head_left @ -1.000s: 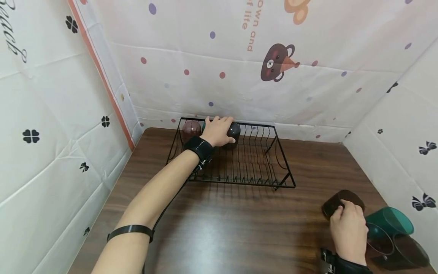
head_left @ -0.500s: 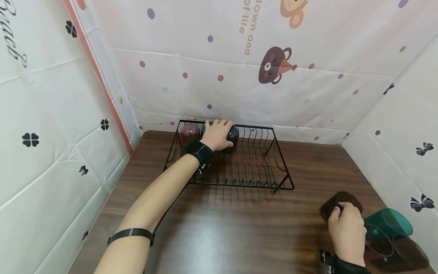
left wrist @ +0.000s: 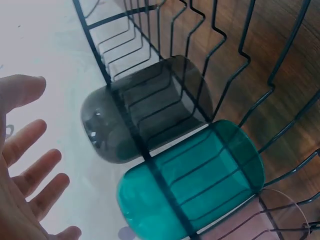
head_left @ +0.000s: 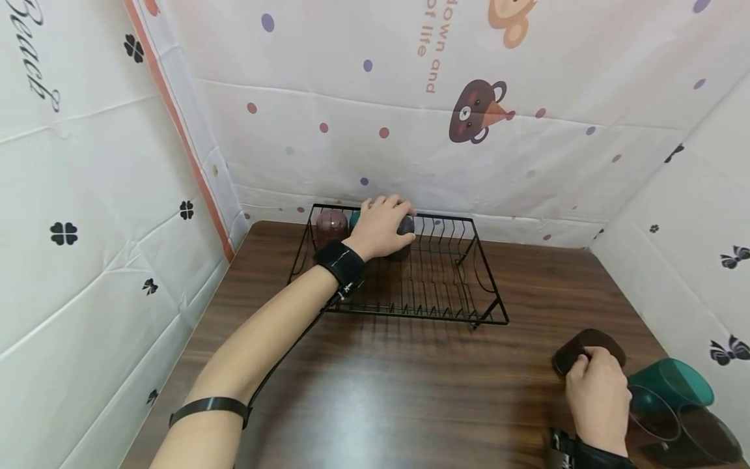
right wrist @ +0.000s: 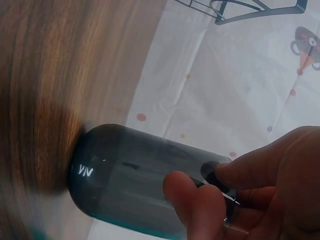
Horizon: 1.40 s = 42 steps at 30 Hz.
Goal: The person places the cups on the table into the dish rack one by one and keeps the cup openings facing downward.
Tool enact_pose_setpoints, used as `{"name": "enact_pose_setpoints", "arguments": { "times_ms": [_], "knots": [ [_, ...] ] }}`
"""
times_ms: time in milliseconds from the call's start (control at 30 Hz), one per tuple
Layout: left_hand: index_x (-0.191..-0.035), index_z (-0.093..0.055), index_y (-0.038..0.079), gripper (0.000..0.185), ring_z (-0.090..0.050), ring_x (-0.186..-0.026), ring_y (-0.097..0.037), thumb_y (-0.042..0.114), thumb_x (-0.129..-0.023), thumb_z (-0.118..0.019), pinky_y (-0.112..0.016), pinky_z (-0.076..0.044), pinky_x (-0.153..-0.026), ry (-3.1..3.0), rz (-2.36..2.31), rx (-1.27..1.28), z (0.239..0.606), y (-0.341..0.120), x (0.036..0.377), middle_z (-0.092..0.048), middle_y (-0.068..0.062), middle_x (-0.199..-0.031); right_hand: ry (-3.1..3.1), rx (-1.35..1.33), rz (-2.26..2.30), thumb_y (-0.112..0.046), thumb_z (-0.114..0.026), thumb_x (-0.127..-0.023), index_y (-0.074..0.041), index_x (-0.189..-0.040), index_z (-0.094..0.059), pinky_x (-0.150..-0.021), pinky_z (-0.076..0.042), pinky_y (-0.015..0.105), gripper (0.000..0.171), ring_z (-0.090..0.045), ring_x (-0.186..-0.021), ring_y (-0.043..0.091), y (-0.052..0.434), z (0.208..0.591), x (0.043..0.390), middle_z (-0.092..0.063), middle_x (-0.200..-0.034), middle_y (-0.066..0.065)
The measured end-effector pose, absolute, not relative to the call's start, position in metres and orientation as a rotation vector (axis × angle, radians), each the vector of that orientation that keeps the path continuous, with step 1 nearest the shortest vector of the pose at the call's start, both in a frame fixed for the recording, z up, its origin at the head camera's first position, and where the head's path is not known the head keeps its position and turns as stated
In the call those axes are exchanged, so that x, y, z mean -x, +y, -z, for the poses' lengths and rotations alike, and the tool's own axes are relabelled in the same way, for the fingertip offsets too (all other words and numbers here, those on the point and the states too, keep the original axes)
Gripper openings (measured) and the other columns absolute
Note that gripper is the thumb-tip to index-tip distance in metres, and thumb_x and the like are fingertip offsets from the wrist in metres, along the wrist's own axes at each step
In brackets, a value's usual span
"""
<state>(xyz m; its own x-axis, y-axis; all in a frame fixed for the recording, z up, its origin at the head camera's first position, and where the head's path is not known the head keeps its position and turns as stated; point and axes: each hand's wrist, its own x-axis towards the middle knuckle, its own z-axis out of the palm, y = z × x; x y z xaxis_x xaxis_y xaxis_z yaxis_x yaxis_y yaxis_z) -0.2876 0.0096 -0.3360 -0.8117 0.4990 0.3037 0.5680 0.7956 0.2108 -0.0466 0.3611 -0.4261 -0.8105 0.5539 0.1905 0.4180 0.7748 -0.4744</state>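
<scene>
My left hand [head_left: 379,228] is over the back of the black wire rack [head_left: 418,317]. In the left wrist view its fingers are spread, apart from a grey see-through cup [left wrist: 150,107] that stands upside down in the rack. Beside that cup are a teal cup [left wrist: 190,175] and a pink cup [head_left: 331,225], also upside down. At the right of the table, my right hand [head_left: 597,397] pinches the rim of a dark see-through cup [right wrist: 130,172] between thumb and fingers. That cup's rounded base is close to the wooden surface.
Right of my right hand stand a green cup [head_left: 674,381], a clear-rimmed cup [head_left: 653,420] and a dark cup [head_left: 700,436], close together. A patterned white sheet [head_left: 293,156] rises behind and on both sides of the wooden table [head_left: 375,391].
My left hand has shifted slightly to the right over the grey cup, its thumb and fingers moving past the cup's top. My right hand keeps its place at the dark cup.
</scene>
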Motion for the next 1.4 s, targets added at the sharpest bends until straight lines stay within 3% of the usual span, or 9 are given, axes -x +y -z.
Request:
{"name": "enact_pose_setpoints", "arguments": {
  "times_ms": [233,800,1033,1100,1200,1300,1400],
  "knots": [
    [-0.133,-0.060,0.027,0.038,-0.045,-0.137,-0.027,0.042,-0.098,-0.064,-0.059,-0.025,-0.120,-2.718,0.502,0.876,0.331,0.001,0.280,-0.051,-0.001,-0.147,-2.633,0.739,-0.601,-0.008,-0.039,-0.105,0.016,-0.127,-0.054,-0.095,-0.036,0.078,0.036,-0.051,-0.113,0.061,0.361,0.428,0.046,-0.054,-0.124,0.039],
    [-0.134,-0.061,0.024,0.043,-0.047,-0.138,-0.026,0.045,-0.097,-0.065,-0.056,-0.031,-0.117,-2.684,0.519,0.999,0.327,-0.020,0.247,-0.053,0.000,-0.145,-2.617,0.743,-0.596,-0.010,-0.043,-0.104,0.014,-0.125,-0.057,-0.091,-0.040,0.077,0.035,-0.054,-0.111,0.060,0.344,0.419,0.036,-0.057,-0.122,0.038],
    [-0.134,-0.060,0.027,0.042,-0.048,-0.136,-0.025,0.046,-0.097,-0.066,-0.057,-0.031,-0.118,-2.650,0.528,1.064,0.317,-0.020,0.229,-0.054,0.002,-0.142,-2.619,0.666,-0.573,-0.011,-0.050,-0.102,0.010,-0.122,-0.061,-0.083,-0.044,0.072,0.031,-0.059,-0.107,0.057,0.324,0.410,0.024,-0.062,-0.118,0.035],
    [-0.135,-0.059,0.027,0.042,-0.048,-0.136,-0.024,0.046,-0.097,-0.065,-0.056,-0.031,-0.117,-2.643,0.532,1.085,0.314,-0.020,0.221,-0.054,0.002,-0.143,-2.599,0.628,-0.563,-0.011,-0.053,-0.101,0.008,-0.119,-0.064,-0.077,-0.047,0.069,0.029,-0.063,-0.098,0.054,0.319,0.408,0.022,-0.066,-0.112,0.033],
    [-0.137,-0.058,0.028,0.044,-0.050,-0.134,-0.021,0.046,-0.097,-0.065,-0.053,-0.035,-0.116,-2.635,0.529,1.122,0.310,-0.020,0.208,-0.055,0.003,-0.143,-2.571,0.597,-0.564,-0.014,-0.057,-0.099,0.004,-0.115,-0.068,-0.059,-0.050,0.052,0.026,-0.067,-0.078,0.043,0.312,0.405,0.020,-0.070,-0.100,0.028],
    [-0.137,-0.058,0.028,0.045,-0.053,-0.131,-0.020,0.046,-0.097,-0.065,-0.050,-0.039,-0.113,-2.616,0.527,1.165,0.309,-0.021,0.193,-0.055,0.004,-0.142,-2.534,0.561,-0.582,-0.017,-0.061,-0.097,-0.002,-0.110,-0.073,-0.047,-0.044,0.032,0.023,-0.066,-0.062,0.026,0.305,0.405,0.018,-0.073,-0.090,0.022],
    [-0.137,-0.058,0.028,0.045,-0.054,-0.129,-0.019,0.046,-0.097,-0.065,-0.049,-0.040,-0.113,-2.586,0.531,1.210,0.311,-0.023,0.179,-0.056,0.004,-0.140,-2.482,0.481,-0.601,-0.017,-0.064,-0.093,-0.007,-0.103,-0.077,-0.045,-0.039,0.018,0.019,-0.061,-0.056,0.010,0.297,0.404,0.018,-0.075,-0.085,0.017]
  ]
}}
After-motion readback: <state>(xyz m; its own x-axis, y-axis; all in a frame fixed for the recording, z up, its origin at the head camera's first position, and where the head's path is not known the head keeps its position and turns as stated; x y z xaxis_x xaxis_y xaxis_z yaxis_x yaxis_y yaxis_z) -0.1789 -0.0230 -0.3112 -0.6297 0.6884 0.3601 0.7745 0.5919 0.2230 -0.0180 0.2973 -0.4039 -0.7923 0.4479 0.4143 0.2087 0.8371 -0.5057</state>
